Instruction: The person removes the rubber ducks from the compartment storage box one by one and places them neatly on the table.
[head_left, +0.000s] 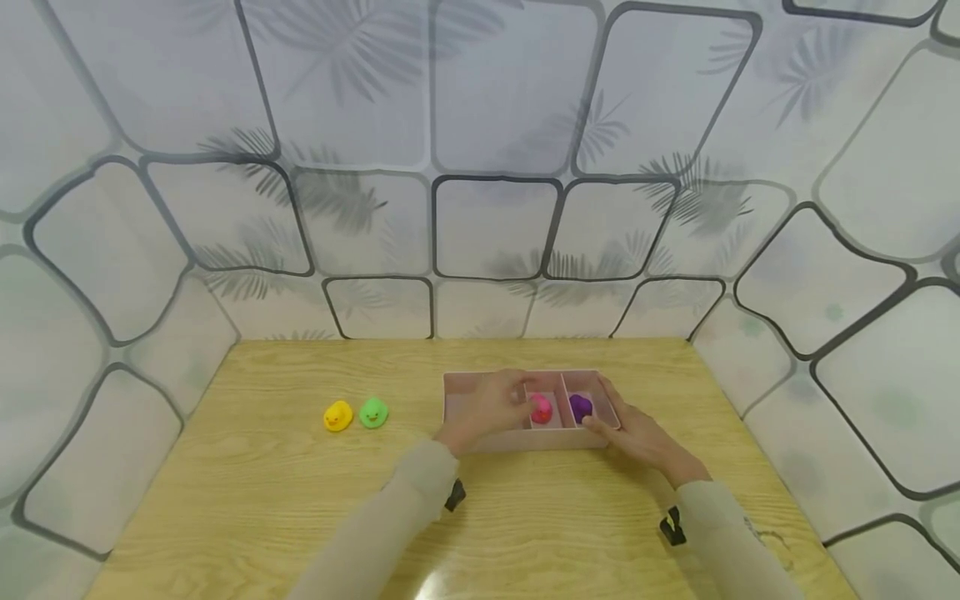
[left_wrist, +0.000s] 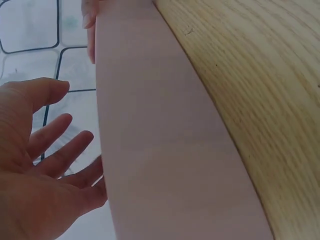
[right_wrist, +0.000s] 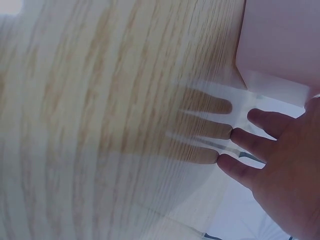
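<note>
A long pink box [head_left: 495, 441] with dividers sits on the table. In its middle compartment lies a pink duck [head_left: 542, 409], and in the right compartment a purple toy [head_left: 581, 407], partly shaded. My left hand [head_left: 491, 406] is over the box's left part, thumb tip close beside the pink duck; in the left wrist view its fingers are spread with nothing between them. At the box's right end, my right hand [head_left: 643, 433] holds the corner, its thumb over the rim and fingers outside. The right wrist view shows several of those fingers [right_wrist: 252, 143] fairly straight, near the tabletop.
To the left of the box, a yellow duck [head_left: 338, 416] and a green duck [head_left: 373, 412] stand side by side on the wooden table [head_left: 247, 500]. A patterned curtain-like backdrop [head_left: 495, 225] rises behind the table and along both sides.
</note>
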